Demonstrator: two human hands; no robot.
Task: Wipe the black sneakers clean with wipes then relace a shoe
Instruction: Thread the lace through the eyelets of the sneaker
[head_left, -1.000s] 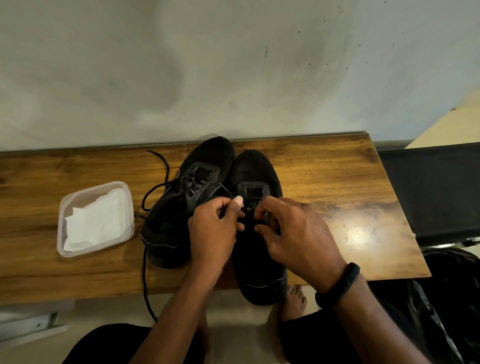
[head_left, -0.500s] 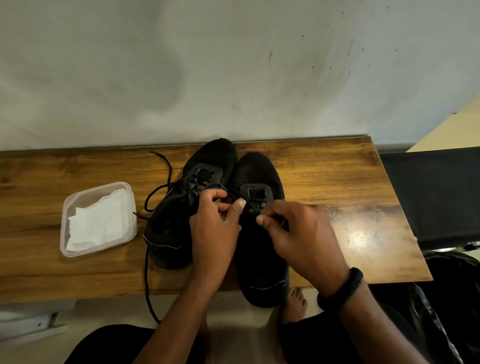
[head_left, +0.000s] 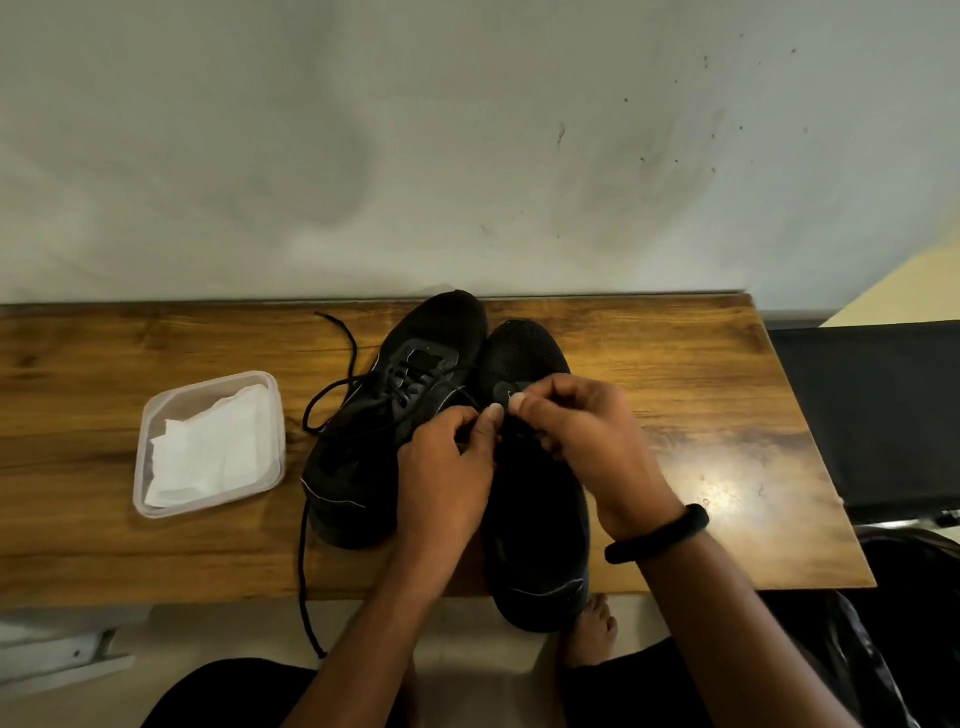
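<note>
Two black sneakers stand side by side on the wooden table (head_left: 675, 364), toes toward the wall. The left sneaker (head_left: 384, 415) has loose black laces (head_left: 332, 395); one end hangs over the table's front edge. The right sneaker (head_left: 535, 519) juts past the front edge at its heel. My left hand (head_left: 447, 467) and my right hand (head_left: 582, 436) meet over the right sneaker's eyelet area, fingertips pinched together on its black lace. The lace itself is mostly hidden by my fingers.
A clear plastic container (head_left: 150, 499) holding white wipes (head_left: 208, 452) sits on the table to the left of the sneakers. A black chair (head_left: 883, 415) stands at the table's right end. The wall runs right behind the table. My bare foot (head_left: 592, 634) shows below the table edge.
Both hands have shifted slightly up the right sneaker toward its toe. My right hand's fingertips now pinch higher, close to my left thumb. The sneakers and container have stayed put.
</note>
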